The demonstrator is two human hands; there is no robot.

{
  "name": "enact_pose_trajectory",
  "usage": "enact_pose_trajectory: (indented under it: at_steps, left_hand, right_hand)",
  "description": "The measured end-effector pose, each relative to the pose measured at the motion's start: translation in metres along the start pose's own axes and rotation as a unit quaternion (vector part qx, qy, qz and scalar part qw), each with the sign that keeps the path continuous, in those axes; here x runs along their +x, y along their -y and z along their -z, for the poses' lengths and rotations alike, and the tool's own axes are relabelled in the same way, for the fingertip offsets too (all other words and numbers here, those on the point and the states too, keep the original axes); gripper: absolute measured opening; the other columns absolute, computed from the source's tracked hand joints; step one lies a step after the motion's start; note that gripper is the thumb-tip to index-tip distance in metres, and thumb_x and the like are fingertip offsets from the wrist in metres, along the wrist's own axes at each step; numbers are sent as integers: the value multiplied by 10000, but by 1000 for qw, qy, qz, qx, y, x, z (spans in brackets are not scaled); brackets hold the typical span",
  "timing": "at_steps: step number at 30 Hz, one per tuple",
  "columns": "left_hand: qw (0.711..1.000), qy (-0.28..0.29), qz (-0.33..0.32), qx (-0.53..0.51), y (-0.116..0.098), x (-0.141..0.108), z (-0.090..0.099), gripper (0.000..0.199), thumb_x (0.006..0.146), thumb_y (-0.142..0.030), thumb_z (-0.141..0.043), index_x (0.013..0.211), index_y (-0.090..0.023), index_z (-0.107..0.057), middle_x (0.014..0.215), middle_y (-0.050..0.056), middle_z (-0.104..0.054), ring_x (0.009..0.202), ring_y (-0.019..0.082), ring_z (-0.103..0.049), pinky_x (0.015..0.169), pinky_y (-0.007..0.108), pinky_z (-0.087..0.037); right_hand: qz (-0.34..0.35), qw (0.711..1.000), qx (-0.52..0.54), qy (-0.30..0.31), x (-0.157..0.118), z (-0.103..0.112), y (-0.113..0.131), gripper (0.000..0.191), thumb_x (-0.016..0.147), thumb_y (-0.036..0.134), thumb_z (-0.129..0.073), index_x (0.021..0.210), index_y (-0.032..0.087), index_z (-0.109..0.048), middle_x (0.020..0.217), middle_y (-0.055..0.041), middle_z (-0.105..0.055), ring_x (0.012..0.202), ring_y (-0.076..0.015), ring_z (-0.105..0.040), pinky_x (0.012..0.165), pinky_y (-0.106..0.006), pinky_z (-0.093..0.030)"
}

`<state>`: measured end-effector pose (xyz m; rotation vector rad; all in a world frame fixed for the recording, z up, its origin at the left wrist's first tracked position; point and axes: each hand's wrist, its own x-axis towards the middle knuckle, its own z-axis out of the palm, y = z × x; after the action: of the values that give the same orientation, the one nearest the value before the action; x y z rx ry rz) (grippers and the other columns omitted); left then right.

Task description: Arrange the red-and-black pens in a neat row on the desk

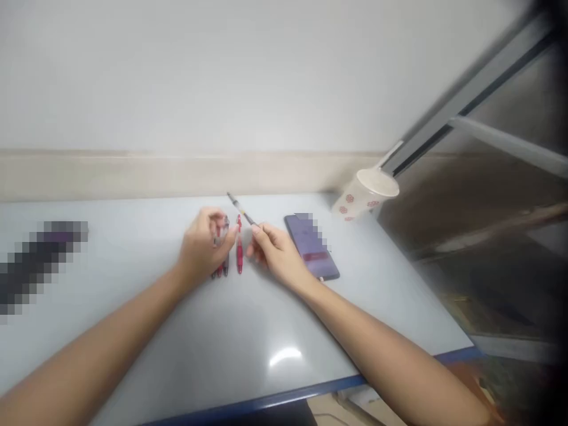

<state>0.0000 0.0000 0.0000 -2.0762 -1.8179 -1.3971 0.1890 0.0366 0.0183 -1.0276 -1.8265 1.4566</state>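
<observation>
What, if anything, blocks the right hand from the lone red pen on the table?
Nothing visible stands between the right hand and the red pen. On the pen's other side, the left hand overlaps part of it in view with its thumb; contact is unclear. The right hand holds a dark pen.

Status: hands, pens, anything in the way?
Right hand holding dark pen, tilted. Left hand over grouped pens, grip unclear. Red pen lying between hands. Smartphone close to right hand; nothing visibly blocking.

Tabletop [213,343] smooth, glossy; red pen [240,255] shiny plastic; wall [199,77] matt.
</observation>
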Motion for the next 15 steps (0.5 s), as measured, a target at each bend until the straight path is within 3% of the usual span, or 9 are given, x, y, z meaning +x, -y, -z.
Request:
enact_pose_trajectory:
  at_steps: [2,4,6,9,12,15]
  left_hand:
    - [997,-4,-50,56,2,5,2,395,944,-389,-617,1280,-182,-591,1255,177,-648,1097,293,-612,928,433,-495]
    - [985,81,-113,100,4,10,7,336,986,-357,-558,1285,-221,-629,1339,169,-639,1238,336,-561,1019,495,-440]
    - [966,161,-165,115,6,15,16,276,1035,-300,-461,1195,-235,-675,1127,119,-720,1076,284,-628,986,468,-443]
    - [954,175,-190,154,7,15,35,335,1067,-327,-388,931,-227,-677,818,81,-677,779,237,-591,797,407,-453]
    - [945,221,-192,145,4,9,53,429,1072,-432,-380,736,-233,-558,665,45,-577,635,210,-515,635,351,-397]
    - [938,292,-146,115,0,1,63,403,1064,-406,-358,751,-230,-540,646,20,-579,571,185,-508,566,319,-356]
  right_hand:
    - [8,999,7,31,1,2,2,550,1050,598,-438,709,179,-539,673,-10,-643,589,-102,-525,644,-230,-427]
    - [9,998,6,60,1,4,4,617,1055,607,-422,636,172,-546,617,-14,-623,583,-103,-522,658,-233,-426]
    - [13,997,9,76,0,5,7,650,1053,615,-422,595,170,-544,583,-13,-611,574,-101,-525,663,-234,-424]
    - [18,994,-4,104,-4,7,14,678,1054,628,-402,558,177,-504,526,1,-567,540,-94,-504,650,-231,-415]
    - [38,986,-81,140,-9,11,21,681,1063,606,-392,539,179,-476,500,11,-518,527,-91,-475,639,-234,-399]
    - [118,960,-197,158,-12,15,24,521,1058,528,-476,684,177,-567,596,20,-560,567,-97,-471,637,-237,-367]
